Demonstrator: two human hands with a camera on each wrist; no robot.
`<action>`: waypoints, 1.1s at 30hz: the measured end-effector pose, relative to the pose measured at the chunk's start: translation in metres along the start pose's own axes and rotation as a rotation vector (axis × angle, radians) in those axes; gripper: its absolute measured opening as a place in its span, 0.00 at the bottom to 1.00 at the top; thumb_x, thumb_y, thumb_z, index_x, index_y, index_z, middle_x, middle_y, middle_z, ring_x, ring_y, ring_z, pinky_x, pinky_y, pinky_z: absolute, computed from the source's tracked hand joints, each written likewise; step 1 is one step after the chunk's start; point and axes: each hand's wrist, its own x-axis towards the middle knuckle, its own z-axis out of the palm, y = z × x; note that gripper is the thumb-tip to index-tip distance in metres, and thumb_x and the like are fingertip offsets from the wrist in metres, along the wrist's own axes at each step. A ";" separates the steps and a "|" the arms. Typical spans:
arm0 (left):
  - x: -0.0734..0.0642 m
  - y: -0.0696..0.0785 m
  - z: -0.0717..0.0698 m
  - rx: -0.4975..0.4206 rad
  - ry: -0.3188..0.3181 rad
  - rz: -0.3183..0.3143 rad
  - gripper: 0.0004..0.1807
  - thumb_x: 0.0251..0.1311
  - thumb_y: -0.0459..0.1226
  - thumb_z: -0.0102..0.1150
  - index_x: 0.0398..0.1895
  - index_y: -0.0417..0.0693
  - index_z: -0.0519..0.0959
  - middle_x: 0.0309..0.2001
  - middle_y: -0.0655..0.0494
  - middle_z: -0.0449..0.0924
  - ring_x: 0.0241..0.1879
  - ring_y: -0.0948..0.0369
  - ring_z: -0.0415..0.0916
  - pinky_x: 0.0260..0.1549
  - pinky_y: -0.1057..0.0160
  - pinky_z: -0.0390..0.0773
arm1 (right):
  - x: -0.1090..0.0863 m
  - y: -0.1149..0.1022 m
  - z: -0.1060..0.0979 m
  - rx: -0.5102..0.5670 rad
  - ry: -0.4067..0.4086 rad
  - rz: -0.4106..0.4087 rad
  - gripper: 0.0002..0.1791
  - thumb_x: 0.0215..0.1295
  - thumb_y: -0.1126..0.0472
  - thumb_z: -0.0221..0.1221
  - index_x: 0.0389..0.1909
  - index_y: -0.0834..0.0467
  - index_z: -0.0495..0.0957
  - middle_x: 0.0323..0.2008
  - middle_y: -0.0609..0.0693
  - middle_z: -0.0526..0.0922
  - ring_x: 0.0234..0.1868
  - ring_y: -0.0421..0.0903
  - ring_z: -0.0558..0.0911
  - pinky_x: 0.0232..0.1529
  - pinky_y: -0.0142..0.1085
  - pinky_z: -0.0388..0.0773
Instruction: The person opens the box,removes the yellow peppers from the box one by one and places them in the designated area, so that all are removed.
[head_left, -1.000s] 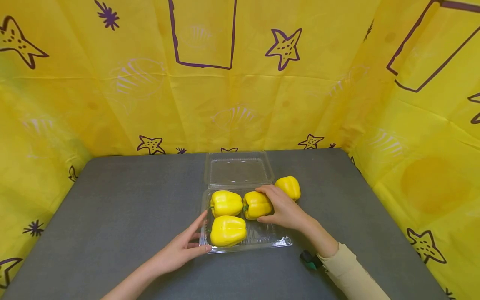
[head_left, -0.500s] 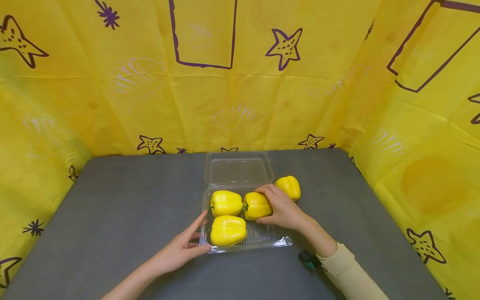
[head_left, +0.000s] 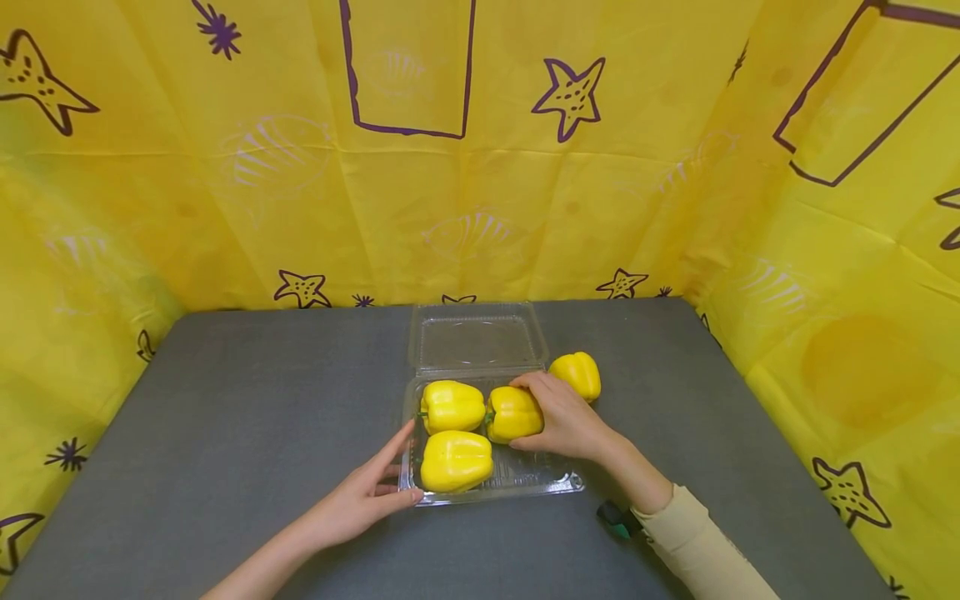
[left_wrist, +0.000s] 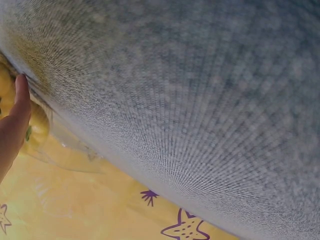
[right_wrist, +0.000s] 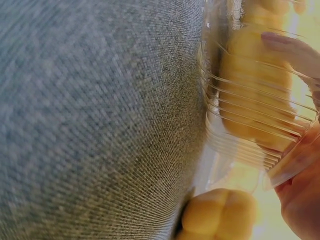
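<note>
Inside a clear plastic clamshell container, its lid folded back, three yellow bell peppers lie on their sides. My right hand holds the bell pepper at the back right, thumb on the near side and fingers over the far side. Through the ribbed wall, the right wrist view shows this pepper. The other two are the back left bell pepper and the front left bell pepper. My left hand rests along the container's left side with extended fingers, its thumb at the front left corner.
A fourth yellow bell pepper lies on the table just outside the container, behind my right hand. The transparent lid lies flat toward the back edge of the grey table. Yellow patterned cloth encloses the back and sides.
My right hand and the bell pepper it holds have shifted very slightly toward me. The left hand, the container and the other peppers have stayed in place.
</note>
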 end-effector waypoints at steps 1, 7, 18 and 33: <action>0.000 0.000 0.000 0.003 0.001 -0.007 0.48 0.63 0.42 0.63 0.79 0.55 0.43 0.72 0.31 0.52 0.60 0.41 0.70 0.51 0.51 0.78 | 0.000 0.000 0.000 0.002 0.000 0.001 0.41 0.42 0.43 0.76 0.56 0.55 0.72 0.52 0.47 0.76 0.54 0.45 0.73 0.58 0.44 0.70; 0.000 -0.001 0.001 0.013 0.005 -0.024 0.48 0.63 0.43 0.63 0.79 0.57 0.43 0.72 0.33 0.52 0.60 0.42 0.70 0.52 0.52 0.77 | 0.000 0.000 0.001 0.033 0.027 0.009 0.42 0.40 0.44 0.77 0.56 0.56 0.71 0.52 0.47 0.76 0.52 0.45 0.74 0.55 0.43 0.72; 0.001 -0.002 0.001 0.015 0.006 -0.037 0.49 0.63 0.44 0.63 0.79 0.57 0.42 0.72 0.34 0.53 0.61 0.41 0.69 0.52 0.51 0.77 | -0.001 -0.003 -0.004 0.141 0.096 0.052 0.43 0.41 0.45 0.77 0.58 0.55 0.70 0.52 0.47 0.74 0.50 0.43 0.73 0.51 0.42 0.76; 0.000 0.001 0.001 -0.010 0.001 -0.028 0.48 0.63 0.42 0.63 0.79 0.56 0.42 0.72 0.31 0.50 0.60 0.40 0.69 0.52 0.50 0.77 | -0.010 -0.003 -0.009 0.312 0.211 0.160 0.42 0.41 0.48 0.78 0.58 0.54 0.69 0.52 0.45 0.74 0.48 0.43 0.75 0.49 0.43 0.77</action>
